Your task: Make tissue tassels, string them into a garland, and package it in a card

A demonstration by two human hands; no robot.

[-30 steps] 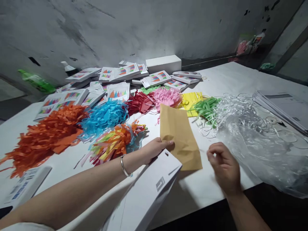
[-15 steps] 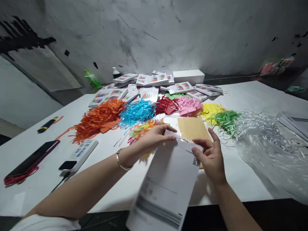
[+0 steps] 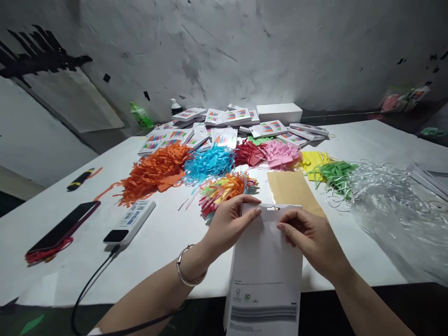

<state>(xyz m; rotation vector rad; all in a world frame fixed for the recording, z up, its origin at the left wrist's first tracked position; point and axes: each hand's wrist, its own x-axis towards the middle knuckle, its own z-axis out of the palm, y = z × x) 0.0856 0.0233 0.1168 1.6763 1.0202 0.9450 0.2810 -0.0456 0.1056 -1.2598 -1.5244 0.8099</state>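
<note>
A flat white hanging box [image 3: 268, 261] with a hang hole in its top tab is held up in front of me, its printed back facing me. My left hand [image 3: 233, 219] grips the tab's left side, thumb on the near face and fingers behind. My right hand [image 3: 311, 238] is closed at the upper right edge, fingers bent against the panel below the hole. Its fingertips partly hide that corner. Just behind the box, a tan sheet [image 3: 294, 189] lies on the table. A multicoloured bundle of paper strips [image 3: 226, 191] rests beyond my left hand.
Orange [image 3: 154, 172], blue [image 3: 210, 163], red, pink, yellow and green tassels [image 3: 336, 175] line the white table. Several printed boxes [image 3: 227, 116] are piled behind. Clear plastic [image 3: 392, 214] lies right; a phone [image 3: 63, 228] and a cabled white device [image 3: 129, 224] lie left.
The box has swung from slanted to nearly upright. My right hand has shifted its hold slightly down the tab's right side. The view has turned a little, so the table things sit farther right.
</note>
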